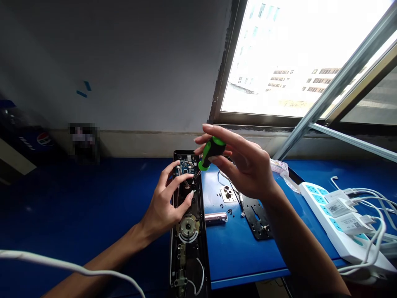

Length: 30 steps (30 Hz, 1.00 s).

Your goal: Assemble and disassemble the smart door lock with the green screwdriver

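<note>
A long black housing lies open on the blue table, with a blue circuit board at its far end and a round metal part near its middle. My right hand is closed round the handle of a green and black screwdriver, whose shaft slants down to the housing beside the board. My left hand rests over the housing, its fingers apart and fingertips close to the screwdriver's tip. Whether those fingers hold a small part cannot be made out.
Right of the housing are small black screws, a square metal plate, a wrapped pink roll and a black perforated plate. A white power strip with plugged-in chargers stands further right. A white cable crosses the lower left.
</note>
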{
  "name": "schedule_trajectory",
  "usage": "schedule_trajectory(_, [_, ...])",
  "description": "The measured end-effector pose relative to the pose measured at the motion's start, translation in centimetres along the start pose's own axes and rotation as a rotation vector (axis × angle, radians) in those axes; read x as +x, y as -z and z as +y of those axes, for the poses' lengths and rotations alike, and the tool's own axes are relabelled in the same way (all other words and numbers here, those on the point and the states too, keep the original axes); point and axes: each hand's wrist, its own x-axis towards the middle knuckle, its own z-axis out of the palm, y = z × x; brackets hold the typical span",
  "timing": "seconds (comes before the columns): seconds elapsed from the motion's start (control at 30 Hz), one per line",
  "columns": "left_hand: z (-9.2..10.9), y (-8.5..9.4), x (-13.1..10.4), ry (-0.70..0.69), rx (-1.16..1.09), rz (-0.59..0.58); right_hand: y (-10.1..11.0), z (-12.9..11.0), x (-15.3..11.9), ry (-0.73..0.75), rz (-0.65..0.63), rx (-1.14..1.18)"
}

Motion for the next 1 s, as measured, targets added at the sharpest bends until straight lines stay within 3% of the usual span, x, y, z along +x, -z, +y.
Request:
schedule_trajectory(0.1, [0.1,0.1,0.1,-0.002,0.0,0.004,0.4,0.0,0.0,-0.056,-0.095,0.069])
schedule_trajectory(0.2, [0.2,0.1,0.1,0.008,0.004,0.003,0.5,0.4,-0.2,-0.063,-0.07,0.048])
schedule_trajectory(0.33, [0.2,0.2,0.1,0.025,0.017,-0.014,0.5,1.1,-0.3,0.01,0.122,-0.06])
schedule_trajectory(0.47, [0.3,0.4,0.2,-0.037,0.046,0.031,2.3,0.8,-0.2,-0.002,0.333,-0.299])
schedule_trajectory(0.5, [0.5,0.6,0.2,-0.075,0.057,0.045,2.9,0.7,-0.2,-0.028,0.316,-0.356])
schedule_trajectory(0.57, [1.0,0.9,0.1,-0.205,0.073,0.028,4.2,0.8,-0.2,-0.126,0.147,-0.432])
schedule_trajectory(0.7, [2.1,1.4,-0.1,-0.506,0.118,-0.236,5.3,2.1,-0.6,-0.366,-0.284,-0.431])
schedule_trajectory(0.8, [2.3,1.5,-0.3,-0.585,0.164,-0.365,4.9,3.4,-0.7,-0.43,-0.358,-0.395])
schedule_trajectory(1.0, [1.0,1.2,-0.2,-0.53,0.124,-0.296,3.7,4.2,-0.4,-0.46,-0.393,-0.377])
